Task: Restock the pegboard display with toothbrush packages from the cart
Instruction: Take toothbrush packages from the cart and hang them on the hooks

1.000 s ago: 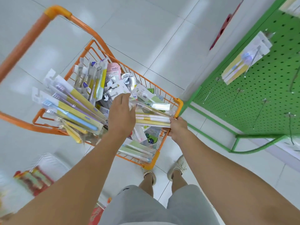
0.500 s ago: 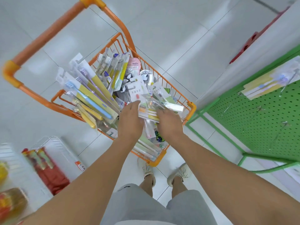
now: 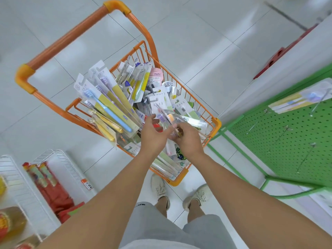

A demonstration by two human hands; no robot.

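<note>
Orange wire forms the cart (image 3: pixel 216 123), which fills the middle of the frame and is heaped with toothbrush packages. We see our right hand (image 3: pixel 188 141) at the centre, fingers curled and pinching a clear toothbrush package (image 3: pixel 172 119) over the cart's near right part. Its long axis runs diagonally, from the card top at the upper left near centre down to the lower right, where the far end reaches toward the cart's orange corner. Our left hand (image 3: pixel 154 135) sits just beside it with fingers loosely spread and holding nothing, the fingertips close to the package.

A blue toothbrush package (image 3: pixel 111 112) lies on the heap at centre left, head toward the upper left, handle toward the lower right. On the right edge stands the green pegboard (image 3: pixel 287 141), where a hung package (image 3: pixel 296 99) sits at the upper right with bare metal hooks (image 3: pixel 285 130) below it.

Compared with half a second ago, our hands have drawn closer together over the heap, the left hand has lifted off the packages and opened, and the cart handle sits lower and more to the right in the frame.
</note>
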